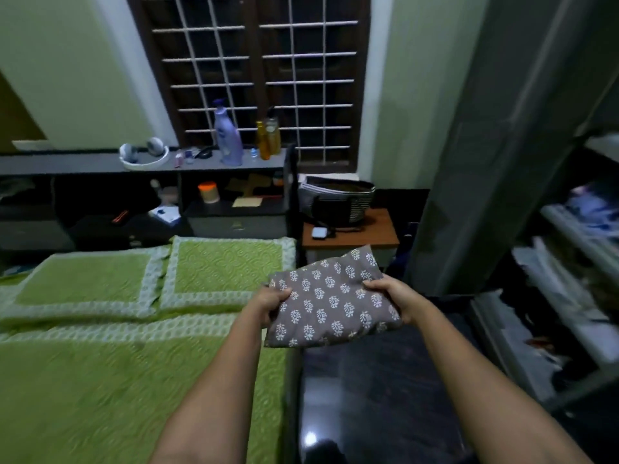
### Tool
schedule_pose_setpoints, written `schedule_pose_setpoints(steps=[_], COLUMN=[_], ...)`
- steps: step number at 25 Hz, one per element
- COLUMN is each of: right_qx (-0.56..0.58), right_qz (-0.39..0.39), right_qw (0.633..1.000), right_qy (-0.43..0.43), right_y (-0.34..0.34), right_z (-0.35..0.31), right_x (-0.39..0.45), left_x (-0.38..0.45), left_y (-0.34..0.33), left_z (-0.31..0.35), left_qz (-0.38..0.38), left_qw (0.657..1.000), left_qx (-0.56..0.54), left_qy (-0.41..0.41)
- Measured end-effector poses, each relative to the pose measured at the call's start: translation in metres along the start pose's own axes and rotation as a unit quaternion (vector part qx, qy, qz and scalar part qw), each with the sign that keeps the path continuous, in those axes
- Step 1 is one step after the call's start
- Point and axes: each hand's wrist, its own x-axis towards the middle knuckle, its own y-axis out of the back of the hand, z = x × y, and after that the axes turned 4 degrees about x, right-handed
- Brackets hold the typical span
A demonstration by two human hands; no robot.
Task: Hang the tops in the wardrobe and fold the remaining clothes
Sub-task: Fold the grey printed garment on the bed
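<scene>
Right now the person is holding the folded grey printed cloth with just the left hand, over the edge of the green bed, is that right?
Not quite. In the head view both hands hold the folded grey printed cloth: the left hand grips its left edge and the right hand its right edge. It is over the edge of the green bed.

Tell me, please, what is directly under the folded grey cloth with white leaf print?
Under the folded grey cloth, held by the left hand and right hand, lie the green bed cover's edge and dark glossy floor. The fingers beneath the cloth are hidden.

Folded garment [330,301]: matt printed cloth. Bedspread [100,380]: quilted, textured cloth. Floor [378,396]: glossy, dark stone. Side table [378,234]: smooth wood.
</scene>
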Motion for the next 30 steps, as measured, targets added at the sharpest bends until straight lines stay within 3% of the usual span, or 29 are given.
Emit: schedule_pose_setpoints(steps=[2, 5, 10, 15, 19, 23, 30], right_qx=[-0.011, -0.037, -0.136, -0.146, -0.103, -0.094, -0.079], right_qz=[0.052, 0.191, 0.453, 0.614, 0.699, 0.765, 0.804], right_qw=[0.998, 0.975, 0.867, 0.761, 0.696, 0.628, 0.581], right_qy=[0.031, 0.108, 0.158, 0.151, 0.128, 0.108, 0.099], right_y=[0.043, 0.102, 0.195, 0.285, 0.342, 0.407, 0.534], right_z=[-0.019, -0.039, -0.069, -0.118, -0.149, -0.168, -0.222], right_x=[0.012, 0.03, 0.063, 0.071, 0.058, 0.044, 0.033], left_x=[0.042, 0.079, 0.135, 0.197, 0.22, 0.233, 0.245], left_y=[-0.047, -0.123, -0.246, -0.365, -0.459, -0.559, -0.713], left_z=[0.035, 0.093, 0.183, 0.267, 0.324, 0.355, 0.427], left_qz=[0.055, 0.098, 0.143, 0.017, -0.109, -0.174, -0.218], left_qw=[0.989, 0.947, 0.885, 0.868, 0.846, 0.813, 0.781], left_qx=[0.094, 0.247, 0.358, 0.334, 0.306, 0.313, 0.279], left_qy=[-0.097, -0.178, -0.262, -0.366, -0.424, -0.46, -0.515])
